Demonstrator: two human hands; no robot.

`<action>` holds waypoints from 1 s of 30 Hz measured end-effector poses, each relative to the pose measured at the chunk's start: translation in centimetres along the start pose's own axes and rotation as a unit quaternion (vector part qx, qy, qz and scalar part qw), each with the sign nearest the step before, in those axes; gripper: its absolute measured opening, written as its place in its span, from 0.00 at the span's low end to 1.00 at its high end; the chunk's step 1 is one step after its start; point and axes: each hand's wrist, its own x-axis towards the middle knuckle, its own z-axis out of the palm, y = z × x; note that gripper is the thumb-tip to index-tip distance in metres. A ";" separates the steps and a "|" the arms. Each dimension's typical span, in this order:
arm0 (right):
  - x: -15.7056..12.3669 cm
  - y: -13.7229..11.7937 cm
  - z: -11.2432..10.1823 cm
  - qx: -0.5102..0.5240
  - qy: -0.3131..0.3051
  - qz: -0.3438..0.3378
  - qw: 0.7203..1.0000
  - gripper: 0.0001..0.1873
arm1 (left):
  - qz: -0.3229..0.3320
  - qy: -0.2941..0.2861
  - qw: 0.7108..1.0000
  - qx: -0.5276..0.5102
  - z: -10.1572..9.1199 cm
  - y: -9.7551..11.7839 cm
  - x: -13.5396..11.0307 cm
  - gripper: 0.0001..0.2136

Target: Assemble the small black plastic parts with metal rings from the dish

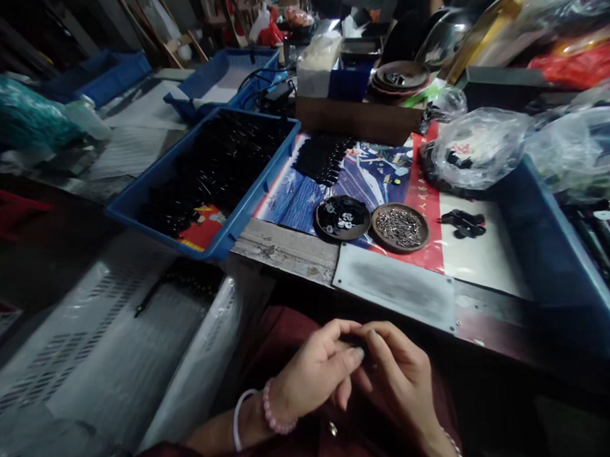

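Note:
My left hand (320, 370) and my right hand (402, 375) meet above my lap, just below the table edge. Their fingertips are pinched together around something small and dark, mostly hidden by the fingers. A pink bead bracelet (275, 407) circles my left wrist. Beyond my hands, a grey metal plate (396, 285) is fixed at the table's front edge. Behind it stand a round dish of small silver screws or pins (399, 227) and a dish of black and silver pieces (342, 217). Several black parts (321, 158) lie in a row farther back.
A blue tray (219, 249) full of thin black pieces stands at the left. Another blue bin (564, 244) is at the right, near several black pieces (464, 223) and a clear plastic bag (480, 148). A grey crate (95, 341) sits low on the left.

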 end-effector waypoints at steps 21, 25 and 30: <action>18.9 -1.8 -9.3 -0.654 -0.043 -0.122 0.745 0.08 | -0.013 0.074 0.997 -0.002 -0.3 0.1 0.8 0.08; 19.7 -2.1 -9.0 -0.654 -0.049 -0.124 0.744 0.12 | -0.025 0.070 0.997 -0.001 -0.4 -0.2 1.2 0.09; 20.1 -1.7 -9.6 -0.626 -0.019 -0.133 0.768 0.10 | -0.032 0.061 0.998 0.000 -0.2 0.0 1.8 0.08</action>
